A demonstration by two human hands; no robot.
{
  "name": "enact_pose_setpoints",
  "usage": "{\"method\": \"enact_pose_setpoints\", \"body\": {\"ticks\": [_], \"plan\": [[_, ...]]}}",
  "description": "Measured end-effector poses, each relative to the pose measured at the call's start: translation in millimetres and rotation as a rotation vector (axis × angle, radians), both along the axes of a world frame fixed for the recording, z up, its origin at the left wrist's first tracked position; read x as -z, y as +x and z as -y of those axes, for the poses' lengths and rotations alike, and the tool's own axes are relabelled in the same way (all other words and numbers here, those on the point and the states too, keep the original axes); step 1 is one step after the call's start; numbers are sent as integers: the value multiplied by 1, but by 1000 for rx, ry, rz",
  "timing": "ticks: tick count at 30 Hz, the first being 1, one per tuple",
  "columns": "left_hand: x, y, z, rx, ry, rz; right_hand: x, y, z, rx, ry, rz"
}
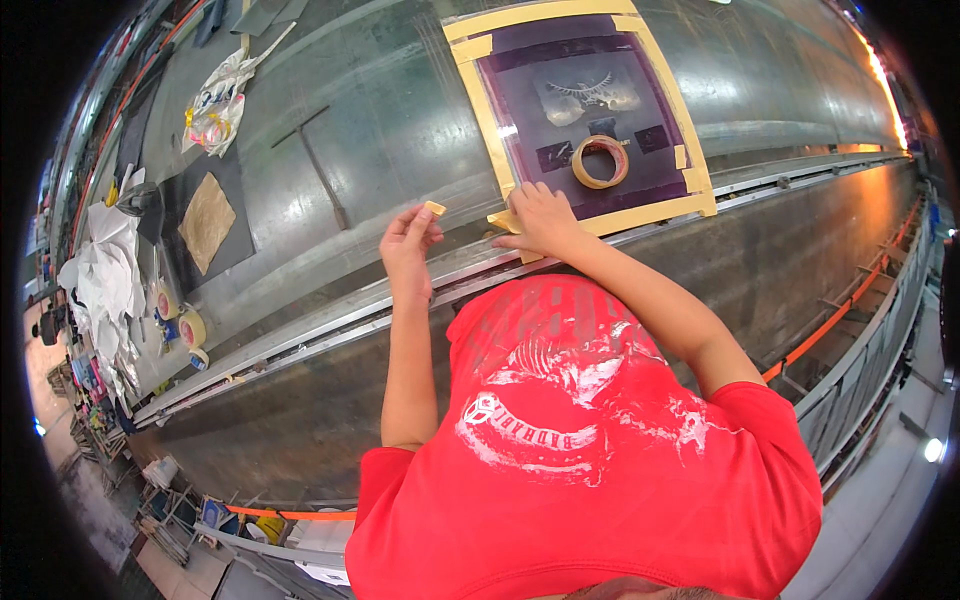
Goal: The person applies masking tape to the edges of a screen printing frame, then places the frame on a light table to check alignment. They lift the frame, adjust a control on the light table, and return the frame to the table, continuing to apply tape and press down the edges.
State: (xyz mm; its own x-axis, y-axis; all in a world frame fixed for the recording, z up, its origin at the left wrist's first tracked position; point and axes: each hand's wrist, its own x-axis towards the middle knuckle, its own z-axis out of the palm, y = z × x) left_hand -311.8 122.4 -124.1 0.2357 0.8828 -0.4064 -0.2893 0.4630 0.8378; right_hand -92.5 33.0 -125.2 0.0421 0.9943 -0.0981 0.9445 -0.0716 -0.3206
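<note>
A screen-printing frame (602, 203) with a dark purple mesh lies on the long table in front of me, its border covered in yellow masking tape. My left hand (408, 252) is raised to the left of it, pinching a small piece of yellow tape (435, 208) between thumb and fingertips. At the frame's near left corner, my right hand (546, 222) rests on the taped border with its thumb spread away from the fingers. A loose-looking tape end (500, 219) shows beside that thumb. On the mesh sits a roll of tape (583, 176), right of my right hand.
A T-shaped metal tool (320, 168) lies left of my hands. Farther left are a brown sheet (207, 222), crumpled white plastic (105, 265) and more tape rolls (192, 328). A metal rail (320, 332) runs along the table's near edge.
</note>
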Motion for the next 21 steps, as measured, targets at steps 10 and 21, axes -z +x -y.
{"method": "enact_pose_setpoints", "body": {"ticks": [10, 21], "plan": [[63, 27, 47, 345, -246, -145, 18, 30, 34, 367, -193, -316], [73, 68, 28, 614, -36, -271, 34, 54, 55, 405, -98, -931]]}}
